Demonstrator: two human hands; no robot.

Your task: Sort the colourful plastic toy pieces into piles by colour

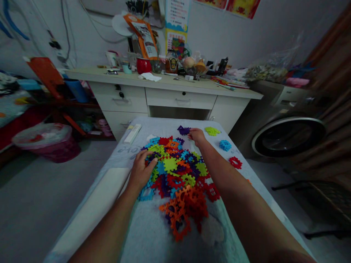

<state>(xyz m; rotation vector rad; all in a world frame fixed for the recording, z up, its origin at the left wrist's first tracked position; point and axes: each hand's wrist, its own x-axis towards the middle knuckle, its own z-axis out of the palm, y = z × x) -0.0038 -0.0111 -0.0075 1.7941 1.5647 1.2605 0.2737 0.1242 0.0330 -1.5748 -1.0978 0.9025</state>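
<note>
A heap of interlocking plastic building pieces (170,165) in green, red, blue, orange and purple covers the middle of the cloth-topped table. My left hand (143,166) rests on the heap's left side, thumb and fingers apart. Beyond the heap, my right hand (196,136) has its fingers closed at the edge of a purple piece (183,130) on the cloth. To its right lie a yellow-green piece (212,131), a blue piece (225,145) and a red ring-shaped piece (235,163), set apart from one another. Joined orange pieces (178,210) sit at the heap's near side.
A white board (105,195) lies along the table's left side, with a narrow white box (132,133) farther back. Behind stands a cluttered white desk (164,82). A washing machine (287,120) is at right, a pink bin (52,144) at left.
</note>
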